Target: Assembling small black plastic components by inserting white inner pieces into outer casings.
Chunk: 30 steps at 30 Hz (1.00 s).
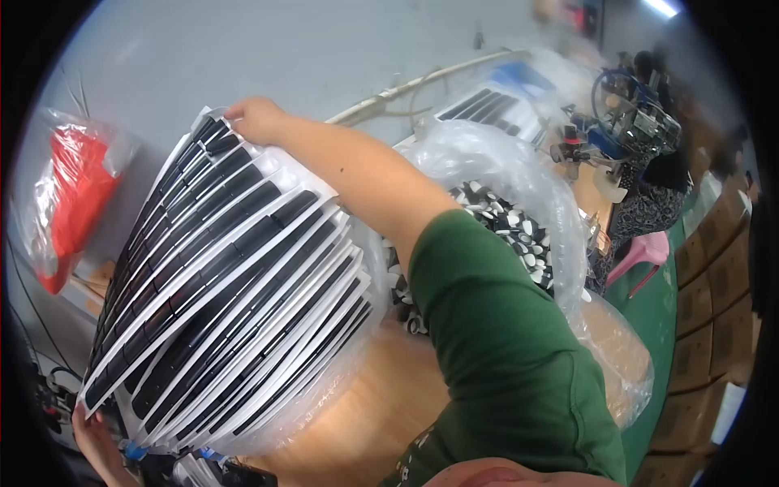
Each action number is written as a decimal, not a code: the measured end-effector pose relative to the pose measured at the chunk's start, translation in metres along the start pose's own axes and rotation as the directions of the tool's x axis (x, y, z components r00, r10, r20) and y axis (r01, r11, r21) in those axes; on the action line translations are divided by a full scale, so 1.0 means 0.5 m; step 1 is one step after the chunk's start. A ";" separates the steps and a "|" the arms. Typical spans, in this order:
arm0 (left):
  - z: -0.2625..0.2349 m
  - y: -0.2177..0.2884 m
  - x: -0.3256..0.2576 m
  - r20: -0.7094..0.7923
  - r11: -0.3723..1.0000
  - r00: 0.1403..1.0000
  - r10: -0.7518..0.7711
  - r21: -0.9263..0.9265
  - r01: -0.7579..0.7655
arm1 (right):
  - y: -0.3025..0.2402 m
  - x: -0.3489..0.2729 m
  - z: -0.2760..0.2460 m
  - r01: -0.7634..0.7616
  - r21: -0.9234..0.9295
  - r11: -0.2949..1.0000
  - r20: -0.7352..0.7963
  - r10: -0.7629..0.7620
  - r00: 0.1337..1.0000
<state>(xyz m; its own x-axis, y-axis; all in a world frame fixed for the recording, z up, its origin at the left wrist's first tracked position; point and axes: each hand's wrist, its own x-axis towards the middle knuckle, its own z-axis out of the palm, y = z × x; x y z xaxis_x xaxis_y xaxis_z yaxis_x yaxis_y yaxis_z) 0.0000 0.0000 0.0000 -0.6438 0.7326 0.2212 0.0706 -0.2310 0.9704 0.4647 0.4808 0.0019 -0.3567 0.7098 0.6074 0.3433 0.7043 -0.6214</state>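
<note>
Red bundle [77, 191]: one, in clear wrap, stood against the wall beyond the worktop's left end.

Left hand [99, 445]: at the sheets' lower left corner, fingers closed on that corner, part of the grip hidden beneath.

Sheets [215, 272]: many, white with black strips, fanned and bowed; held between both hands, over the worktop's left part. Clear film [280, 434] showed along their lower right side.

Right hand [261, 120]: at the sheets' upper corner, fingers gripping it, thumb side partly out of sight. Green sleeve [503, 325] on that arm, which crossed above the worktop.

Worktop [381, 394]: one, wooden, bare toward its near edge.

Pipe [381, 104]: cream, along the wall behind the worktop's far edge.

Bag [568, 219]: clear plastic, open, right of the arm; it contained black and white pieces [519, 243], loose, numerous.

Flat stack [491, 109]: striped black and white, near the worktop's far edge, behind the bag.

Machine [641, 122]: metal, at the worktop's far right corner.

Stool [643, 253]: pink, beyond the worktop's right edge, above green floor [659, 325].

Cartons [698, 357]: brown, in a row, far right.
</note>
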 end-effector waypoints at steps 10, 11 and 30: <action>0.098 0.084 -0.089 0.017 0.992 0.994 0.110 -0.067 -0.108 | -0.060 -0.103 -0.197 -0.045 0.091 0.995 -0.144 0.058 0.988; 0.124 0.092 -0.118 0.017 0.989 0.993 0.119 -0.088 -0.117 | -0.071 -0.124 -0.223 -0.069 0.078 0.995 -0.134 0.079 0.988; 0.237 0.042 -0.782 -0.016 0.907 0.952 0.307 0.308 -0.287 | -0.160 -0.771 -0.510 0.048 -0.012 0.999 -0.246 -0.050 0.968</action>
<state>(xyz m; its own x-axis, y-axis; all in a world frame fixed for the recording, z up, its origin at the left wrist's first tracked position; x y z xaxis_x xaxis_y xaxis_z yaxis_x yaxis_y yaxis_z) 0.3436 -0.2154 -0.0545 -0.6034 0.6157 0.5068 0.4836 -0.2227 0.8465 0.7963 0.1541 -0.0563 -0.1486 0.6554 0.7406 0.3363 0.7377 -0.5854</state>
